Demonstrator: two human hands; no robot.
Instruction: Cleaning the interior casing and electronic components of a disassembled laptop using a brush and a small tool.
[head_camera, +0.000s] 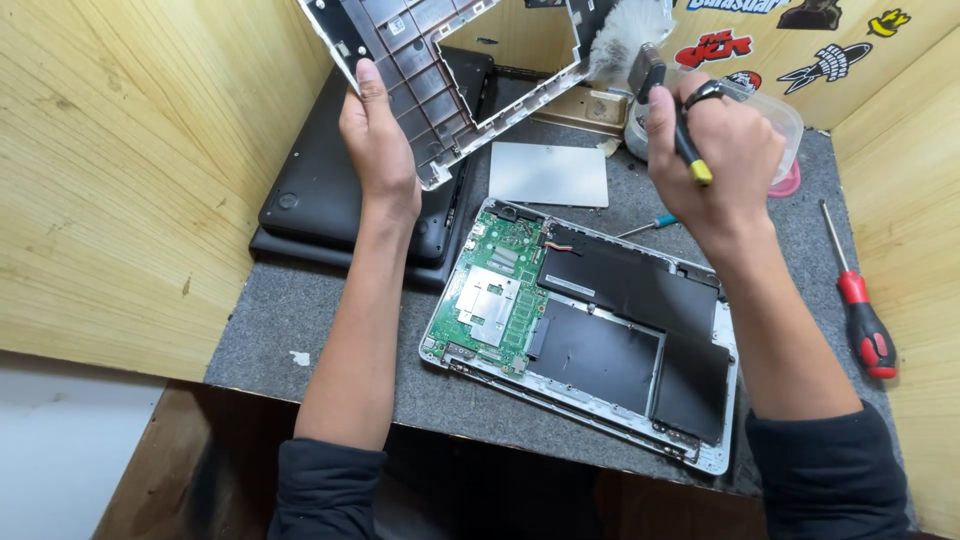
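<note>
My left hand (378, 135) holds up a white laptop cover frame (430, 60) by its lower left edge, tilted above the desk. My right hand (725, 145) grips a paint brush (640, 40) with a black handle and a yellow tip, its pale bristles touching the frame's right side. Below the hands lies an opened laptop base (590, 330) with a green circuit board on the left and black battery panels on the right.
Two closed black laptops (330, 190) are stacked at the left. A grey touchpad plate (548, 173) lies on the grey mat (290, 320). A clear plastic tub (785, 120) stands behind my right hand. A red-handled screwdriver (860, 310) lies at right, a small blue one (655, 222) near the base. Wooden walls enclose the desk.
</note>
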